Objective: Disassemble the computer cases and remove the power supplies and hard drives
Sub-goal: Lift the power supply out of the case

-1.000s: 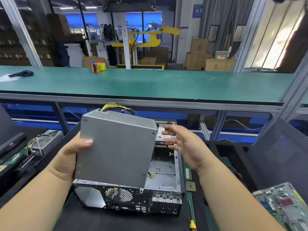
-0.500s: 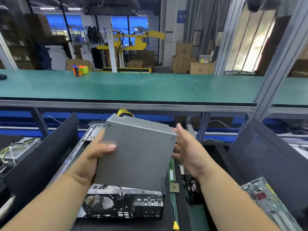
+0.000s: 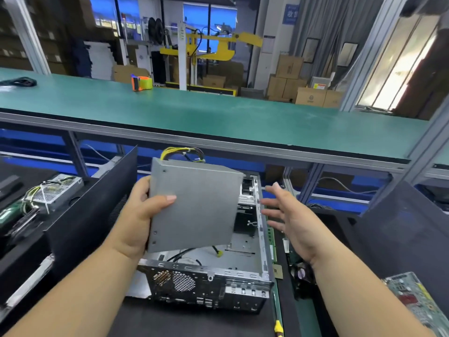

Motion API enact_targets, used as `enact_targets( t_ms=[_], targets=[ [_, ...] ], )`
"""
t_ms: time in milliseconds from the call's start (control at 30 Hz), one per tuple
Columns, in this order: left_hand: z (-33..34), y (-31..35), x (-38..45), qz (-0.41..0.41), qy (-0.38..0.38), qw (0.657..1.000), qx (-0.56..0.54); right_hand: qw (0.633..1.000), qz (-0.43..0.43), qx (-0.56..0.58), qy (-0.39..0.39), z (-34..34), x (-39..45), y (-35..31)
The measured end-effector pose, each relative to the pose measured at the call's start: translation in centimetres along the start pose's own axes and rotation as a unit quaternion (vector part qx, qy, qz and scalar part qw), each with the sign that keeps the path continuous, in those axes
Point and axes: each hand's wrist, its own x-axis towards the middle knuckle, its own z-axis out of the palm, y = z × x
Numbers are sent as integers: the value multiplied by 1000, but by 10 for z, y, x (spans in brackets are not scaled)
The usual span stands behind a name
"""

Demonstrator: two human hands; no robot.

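Plain grey metal power supply (image 3: 194,205), yellow wires behind, in left hand (image 3: 136,215) fingers' grip; right hand (image 3: 291,222) fingers spread.

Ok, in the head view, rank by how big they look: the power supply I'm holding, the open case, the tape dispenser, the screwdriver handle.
1. Case
2. Power supply, nearer the camera, so possibly flattered
3. Tape dispenser, far off
4. Screwdriver handle, cut off by the frame edge
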Motion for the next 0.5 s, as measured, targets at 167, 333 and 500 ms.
enact_targets(
  t_ms=[167,333,500],
  targets=[
    [-55,14,3,-49,64,994,-68,999,16,38,23,28,18,-10],
    [-88,24,2,-96,82,986,-109,998,31,53,18,53,25,-14],
    [-102,23,4,-123,90,983,-103,999,32,44,-1,72,33,-20]
  ],
)
